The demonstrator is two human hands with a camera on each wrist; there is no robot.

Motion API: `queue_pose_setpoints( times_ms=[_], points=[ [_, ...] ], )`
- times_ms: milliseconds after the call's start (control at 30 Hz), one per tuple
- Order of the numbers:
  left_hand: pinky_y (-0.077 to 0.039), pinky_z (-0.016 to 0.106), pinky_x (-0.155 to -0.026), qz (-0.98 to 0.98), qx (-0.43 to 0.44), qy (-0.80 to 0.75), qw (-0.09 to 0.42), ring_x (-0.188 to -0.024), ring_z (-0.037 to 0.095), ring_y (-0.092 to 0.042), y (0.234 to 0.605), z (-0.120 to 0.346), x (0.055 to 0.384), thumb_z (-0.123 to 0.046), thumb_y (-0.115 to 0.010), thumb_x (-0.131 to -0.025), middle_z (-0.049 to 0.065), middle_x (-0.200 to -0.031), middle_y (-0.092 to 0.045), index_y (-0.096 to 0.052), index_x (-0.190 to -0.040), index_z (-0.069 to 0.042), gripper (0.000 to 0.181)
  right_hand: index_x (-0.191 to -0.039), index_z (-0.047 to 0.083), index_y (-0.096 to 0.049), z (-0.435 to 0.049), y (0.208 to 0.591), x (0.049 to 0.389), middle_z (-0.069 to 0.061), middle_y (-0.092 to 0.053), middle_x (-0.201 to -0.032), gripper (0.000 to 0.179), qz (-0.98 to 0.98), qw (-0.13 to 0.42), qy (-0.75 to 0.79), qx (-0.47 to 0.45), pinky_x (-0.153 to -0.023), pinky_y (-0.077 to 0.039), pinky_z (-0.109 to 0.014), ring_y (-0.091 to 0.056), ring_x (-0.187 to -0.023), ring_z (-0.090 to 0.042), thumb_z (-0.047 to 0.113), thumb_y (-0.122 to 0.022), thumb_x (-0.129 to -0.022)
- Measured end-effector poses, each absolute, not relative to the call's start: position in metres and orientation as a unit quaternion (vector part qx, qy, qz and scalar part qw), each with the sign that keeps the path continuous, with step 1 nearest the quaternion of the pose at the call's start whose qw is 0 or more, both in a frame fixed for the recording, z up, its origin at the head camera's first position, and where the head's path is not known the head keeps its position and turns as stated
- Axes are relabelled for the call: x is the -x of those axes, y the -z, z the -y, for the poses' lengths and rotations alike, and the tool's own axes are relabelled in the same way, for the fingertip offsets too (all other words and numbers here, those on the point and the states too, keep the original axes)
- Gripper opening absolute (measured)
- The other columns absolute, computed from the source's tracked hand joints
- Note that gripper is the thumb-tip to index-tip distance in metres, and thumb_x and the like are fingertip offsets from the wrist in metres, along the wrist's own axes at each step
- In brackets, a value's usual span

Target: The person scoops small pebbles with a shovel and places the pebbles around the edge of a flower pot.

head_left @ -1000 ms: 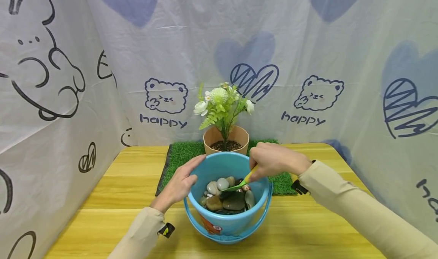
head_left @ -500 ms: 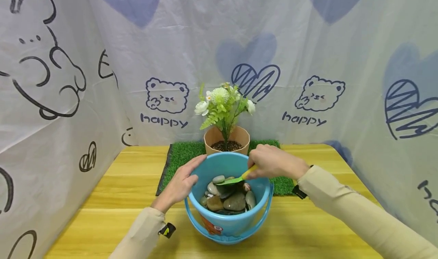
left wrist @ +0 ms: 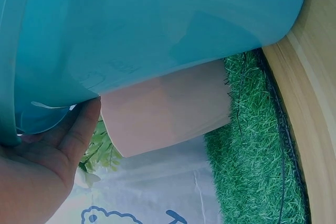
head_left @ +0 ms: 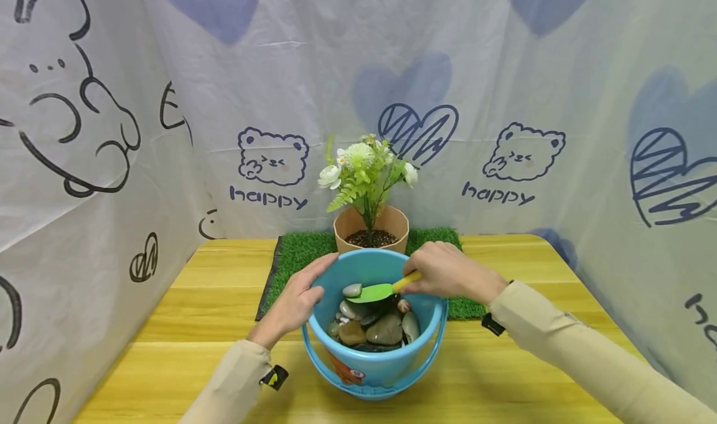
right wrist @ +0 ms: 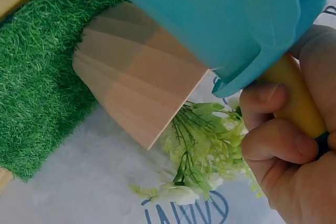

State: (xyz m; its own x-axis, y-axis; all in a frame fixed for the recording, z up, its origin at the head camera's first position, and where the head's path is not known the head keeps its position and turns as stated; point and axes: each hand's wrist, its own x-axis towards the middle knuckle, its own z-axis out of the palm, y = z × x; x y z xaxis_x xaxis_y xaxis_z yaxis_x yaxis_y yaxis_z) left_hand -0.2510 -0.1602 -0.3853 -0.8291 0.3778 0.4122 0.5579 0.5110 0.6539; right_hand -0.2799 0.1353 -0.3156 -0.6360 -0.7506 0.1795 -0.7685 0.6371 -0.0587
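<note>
A blue bucket [head_left: 372, 263] of assorted smooth stones [head_left: 384, 329] stands on the wooden table. My left hand [head_left: 297, 296] holds its left rim, thumb at the inner side; in the left wrist view that hand's fingers [left wrist: 79, 132] lie against the outer wall. Over the right rim, my right hand [head_left: 445, 269] grips the yellow handle [right wrist: 296, 95] of a small garden trowel. Its green blade [head_left: 374, 293] is inside the bucket above the stones, and one pale grey stone [head_left: 352, 290] sits at the blade's tip.
Directly behind the bucket, a peach flowerpot [head_left: 399, 225] with white flowers [head_left: 358, 156] stands on an artificial grass mat [head_left: 305, 243]. The bucket's handle [head_left: 376, 391] hangs down in front. A printed white cloth [head_left: 336, 69] encloses the wooden table [head_left: 185, 306].
The trowel blade has risen off the stones and shifted slightly left, tilting flatter. The pale grey stone has moved left and up with it. My left hand stays in place.
</note>
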Motion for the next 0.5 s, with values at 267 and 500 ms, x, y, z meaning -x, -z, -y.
queue_pose_setpoints(
  times_ms=[267,500],
  points=[
    [-0.038,0.055,-0.106,0.861,0.268,0.419,0.103,-0.14,0.035,-0.039,0.386,0.16,0.252,0.0,-0.04,-0.084,0.013,-0.154,-0.04,-0.04,-0.151,-0.007,0.067,-0.079,0.023,-0.074,-0.143,0.321,0.273,0.015,-0.055,-0.064,0.013,0.895,0.116,-0.074,-0.424,-0.048,-0.033,-0.019,-0.039,-0.051,0.0,0.036,-0.077,-0.081],
    [-0.038,0.055,-0.106,0.862,0.263,0.421,0.103,-0.14,0.035,-0.04,0.386,0.161,0.251,0.0,-0.04,-0.085,0.012,-0.154,-0.04,-0.04,-0.151,-0.009,0.067,-0.085,0.022,-0.076,-0.148,0.327,0.27,0.014,-0.058,-0.068,0.013,0.89,0.143,-0.096,-0.422,-0.051,-0.036,-0.018,-0.042,-0.054,0.002,0.035,-0.076,-0.083]
  ],
)
